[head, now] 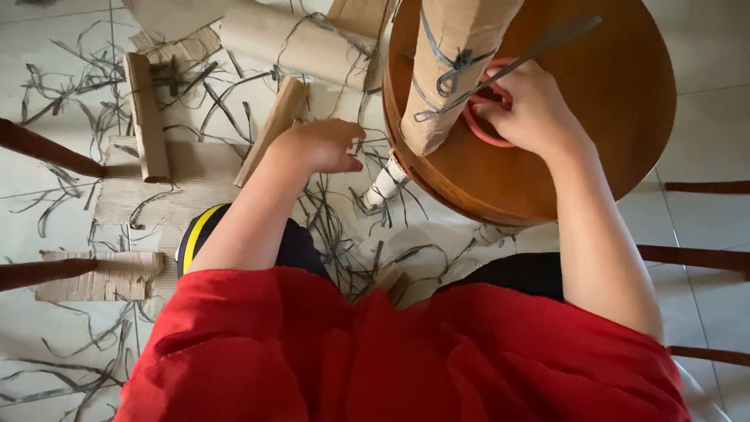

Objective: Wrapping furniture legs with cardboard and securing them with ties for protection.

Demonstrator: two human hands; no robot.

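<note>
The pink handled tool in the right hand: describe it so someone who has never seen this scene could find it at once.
Start at the round wooden tabletop at upper right, where a cardboard-wrapped leg tied with grey strapping rises toward the camera. Just right of that leg, the right hand grips pink-handled scissors, blades angled up to the right. They are the only pink thing among brown cardboard and grey strips.

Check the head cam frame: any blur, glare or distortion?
Head view: soft daylight with weak shadows; mild sheen on the round wooden tabletop and floor tiles, no blown glare; right hand on the scissors slightly soft; red shirt close and soft; wide-angle bending at edges.
</note>
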